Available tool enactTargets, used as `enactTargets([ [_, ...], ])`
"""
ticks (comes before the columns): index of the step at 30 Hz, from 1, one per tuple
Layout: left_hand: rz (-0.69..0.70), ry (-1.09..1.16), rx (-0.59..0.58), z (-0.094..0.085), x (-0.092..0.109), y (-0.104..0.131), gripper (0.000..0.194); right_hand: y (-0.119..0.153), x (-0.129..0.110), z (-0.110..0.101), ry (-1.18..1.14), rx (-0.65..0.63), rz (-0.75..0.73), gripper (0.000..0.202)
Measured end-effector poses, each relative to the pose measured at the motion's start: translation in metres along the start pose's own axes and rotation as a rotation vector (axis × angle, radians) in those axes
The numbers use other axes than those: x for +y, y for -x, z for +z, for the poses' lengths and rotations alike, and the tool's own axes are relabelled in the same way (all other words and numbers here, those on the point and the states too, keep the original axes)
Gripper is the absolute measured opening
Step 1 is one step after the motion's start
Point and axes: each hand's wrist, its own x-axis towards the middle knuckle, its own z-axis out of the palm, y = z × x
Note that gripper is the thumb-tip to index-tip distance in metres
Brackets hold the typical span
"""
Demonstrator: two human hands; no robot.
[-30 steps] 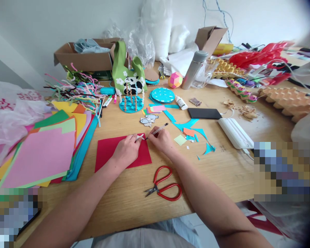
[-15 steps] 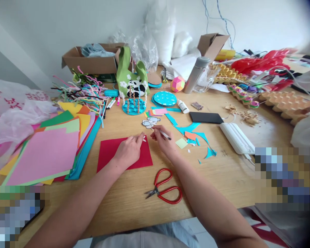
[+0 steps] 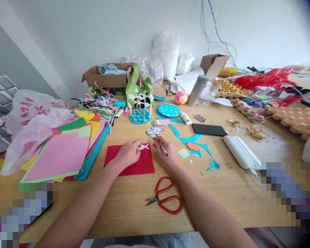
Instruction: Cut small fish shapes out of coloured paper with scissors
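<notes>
My left hand (image 3: pixel 129 151) rests on a sheet of red paper (image 3: pixel 144 166), index finger stretched out. Its fingertips lie on or beside a small white fish-shaped paper cutout (image 3: pixel 144 147), whose front part they cover. A pen (image 3: pixel 163 148) with a pale barrel and dark end is pinched in my right hand (image 3: pixel 167 151), just right of the red sheet. Just beyond both hands lie grey-and-white paper cutouts (image 3: pixel 154 131) with dark outlines. Red-handled scissors (image 3: pixel 165 197) lie partly spread on the table between my forearms.
Coloured paper sheets (image 3: pixel 64 151) are stacked on the left. Blue paper scraps (image 3: pixel 189 138), a glue bottle (image 3: pixel 186 118), a black phone-like slab (image 3: pixel 209 129) and a white power bank (image 3: pixel 241 151) lie right. Behind are a green panda bag (image 3: pixel 141 91), a steel flask (image 3: pixel 198 90) and pipe cleaners (image 3: pixel 95 101).
The camera has tilted up, so things sit lower in view. My left fingers have shifted off part of the fish cutout, showing more of it. The pen stays in my right hand.
</notes>
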Motion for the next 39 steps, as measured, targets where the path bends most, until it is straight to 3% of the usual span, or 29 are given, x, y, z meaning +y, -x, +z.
enactTargets([
  [5, -0.028, 0.134, 0.151, -0.012, -0.009, 0.005, 0.048, -0.001, 0.0, -0.001, 0.056, 0.022, -0.039, 0.023],
  [9, -0.098, 0.091, 0.202, -0.016, -0.016, 0.015, 0.044, -0.001, 0.0, -0.001, 0.098, 0.023, -0.102, 0.022],
  [14, -0.142, -0.032, 0.227, -0.001, -0.02, 0.027, 0.04, 0.001, 0.006, 0.004, 0.135, -0.004, -0.177, 0.024],
  [22, -0.166, -0.121, 0.345, 0.016, -0.023, 0.031, 0.044, 0.004, 0.001, 0.008, 0.151, -0.072, -0.16, 0.022],
  [30, -0.213, -0.07, 0.35, 0.018, -0.025, 0.031, 0.048, 0.006, -0.008, 0.005, 0.143, -0.158, -0.25, 0.029],
  [39, -0.254, -0.014, 0.305, 0.015, -0.022, 0.029, 0.051, 0.007, -0.011, 0.005, 0.173, -0.163, -0.24, 0.026],
])
